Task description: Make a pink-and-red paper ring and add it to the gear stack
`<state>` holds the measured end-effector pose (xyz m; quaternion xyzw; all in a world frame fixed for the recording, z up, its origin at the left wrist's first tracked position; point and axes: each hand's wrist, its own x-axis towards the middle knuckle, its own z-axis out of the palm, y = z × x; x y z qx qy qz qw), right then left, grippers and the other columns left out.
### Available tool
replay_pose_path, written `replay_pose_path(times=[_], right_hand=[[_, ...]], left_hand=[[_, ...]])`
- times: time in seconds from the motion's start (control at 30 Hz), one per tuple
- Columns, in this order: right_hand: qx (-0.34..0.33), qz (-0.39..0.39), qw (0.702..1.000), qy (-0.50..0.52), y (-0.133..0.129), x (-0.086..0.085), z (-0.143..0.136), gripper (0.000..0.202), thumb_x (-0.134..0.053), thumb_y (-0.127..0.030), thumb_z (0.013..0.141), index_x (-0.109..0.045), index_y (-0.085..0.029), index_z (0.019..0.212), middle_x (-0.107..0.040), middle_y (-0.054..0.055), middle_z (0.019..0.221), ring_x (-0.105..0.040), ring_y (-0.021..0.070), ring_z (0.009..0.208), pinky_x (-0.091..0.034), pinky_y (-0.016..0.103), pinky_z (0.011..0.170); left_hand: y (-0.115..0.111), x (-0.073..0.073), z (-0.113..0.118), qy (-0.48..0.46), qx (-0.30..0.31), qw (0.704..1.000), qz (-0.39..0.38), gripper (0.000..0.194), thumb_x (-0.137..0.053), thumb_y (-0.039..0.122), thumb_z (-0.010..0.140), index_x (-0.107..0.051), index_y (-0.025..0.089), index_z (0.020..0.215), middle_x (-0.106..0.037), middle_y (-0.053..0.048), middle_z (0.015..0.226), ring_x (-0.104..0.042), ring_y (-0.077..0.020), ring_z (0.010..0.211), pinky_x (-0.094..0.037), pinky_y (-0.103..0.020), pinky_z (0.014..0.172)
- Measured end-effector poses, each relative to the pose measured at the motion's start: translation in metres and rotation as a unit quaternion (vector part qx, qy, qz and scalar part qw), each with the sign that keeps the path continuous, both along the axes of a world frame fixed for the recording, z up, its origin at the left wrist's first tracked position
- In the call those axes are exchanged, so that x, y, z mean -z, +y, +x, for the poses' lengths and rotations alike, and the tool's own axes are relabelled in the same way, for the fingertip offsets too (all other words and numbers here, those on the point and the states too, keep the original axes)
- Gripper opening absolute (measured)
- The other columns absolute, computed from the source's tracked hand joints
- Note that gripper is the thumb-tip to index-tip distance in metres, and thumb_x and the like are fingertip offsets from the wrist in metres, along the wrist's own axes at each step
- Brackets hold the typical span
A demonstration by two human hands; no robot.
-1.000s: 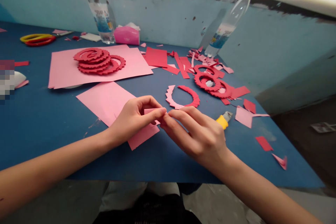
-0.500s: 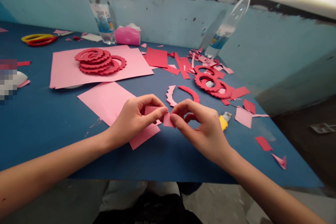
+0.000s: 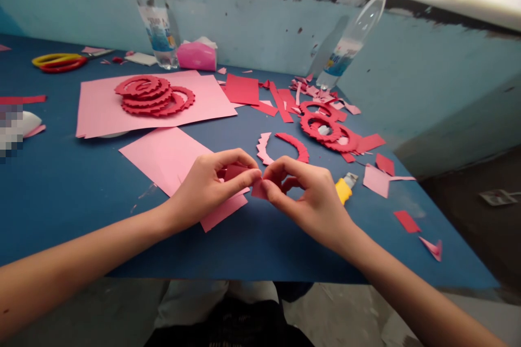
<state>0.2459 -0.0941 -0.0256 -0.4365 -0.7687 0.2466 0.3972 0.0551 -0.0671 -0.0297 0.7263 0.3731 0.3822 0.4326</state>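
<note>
Between my hands is a small piece of pink paper (image 3: 258, 191), pinched at its upper edge. My left hand (image 3: 222, 181) grips it with thumb and forefinger from the left. From the right, my right hand (image 3: 301, 187) pinches the same paper, fingertips nearly touching those of the left. Part of the paper is hidden behind the left fingers. Below the left hand lie pink paper sheets (image 3: 163, 154). Just beyond the right hand are a curved pink folded strip (image 3: 263, 147) and a curved red folded strip (image 3: 295, 145). A yellow utility knife (image 3: 344, 190) lies beside the right hand.
Red scalloped paper rings (image 3: 146, 97) are piled on a pink sheet (image 3: 97, 114); more rings (image 3: 321, 127) lie at right among paper scraps. Scissors (image 3: 61, 62), a pink tissue pack (image 3: 197, 56) and two plastic bottles (image 3: 157, 32) (image 3: 345, 54) stand or lie toward the wall.
My fingers have shifted slightly on the small pink paper, which now looks darker and tilted. My right hand sits a little further left, showing more of the utility knife.
</note>
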Motion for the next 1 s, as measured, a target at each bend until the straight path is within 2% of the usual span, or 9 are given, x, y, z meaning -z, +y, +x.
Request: replay_pose_path(times=[0.33, 0.6, 0.8, 1.0], right_hand=[[-0.001, -0.035, 0.999, 0.005, 0.0008, 0.001, 0.0008, 0.01, -0.058, -0.017, 0.085, -0.059, -0.018, 0.075, -0.066, -0.002, 0.069, -0.058, 0.0094, 0.059, -0.048, 0.021, 0.054], [-0.022, -0.034, 0.999, 0.004, 0.0012, -0.0011, 0.0009, 0.014, -0.058, -0.023, 0.091, -0.062, -0.017, 0.079, -0.067, -0.002, 0.071, -0.06, 0.0095, 0.062, -0.048, 0.021, 0.056], [-0.022, -0.029, 0.999, 0.004, 0.002, 0.0021, 0.0022, 0.016, -0.058, -0.021, 0.091, -0.06, -0.017, 0.076, -0.063, -0.002, 0.067, -0.058, 0.0099, 0.059, -0.046, 0.022, 0.055], [-0.007, -0.03, 1.0, -0.005, 0.002, 0.0019, 0.0016, 0.02, -0.058, -0.023, 0.09, -0.058, -0.017, 0.071, -0.063, -0.002, 0.063, -0.055, 0.0093, 0.055, -0.042, 0.021, 0.051]], left_hand=[[0.0001, 0.0012, 0.0014, 0.002, 0.002, 1.0, -0.014, 0.019, -0.065, 0.036, 0.089, -0.069, 0.019, 0.083, -0.073, 0.0, 0.076, -0.065, -0.0134, 0.07, -0.05, -0.022, 0.065], [0.0016, 0.0005, -0.0003, -0.001, -0.014, 1.0, -0.001, 0.017, -0.068, 0.034, 0.087, -0.069, 0.019, 0.08, -0.07, 0.002, 0.07, -0.062, -0.0112, 0.065, -0.047, -0.02, 0.062], [0.0015, 0.0007, -0.0001, 0.0, 0.006, 1.0, -0.016, 0.015, -0.066, 0.031, 0.088, -0.069, 0.018, 0.082, -0.073, 0.001, 0.074, -0.067, -0.0133, 0.071, -0.05, -0.022, 0.068], [0.0027, 0.0016, -0.0007, 0.05, 0.006, 0.998, 0.027, 0.015, -0.069, 0.033, 0.085, -0.069, 0.018, 0.085, -0.071, 0.001, 0.08, -0.063, -0.0132, 0.071, -0.045, -0.023, 0.062]])
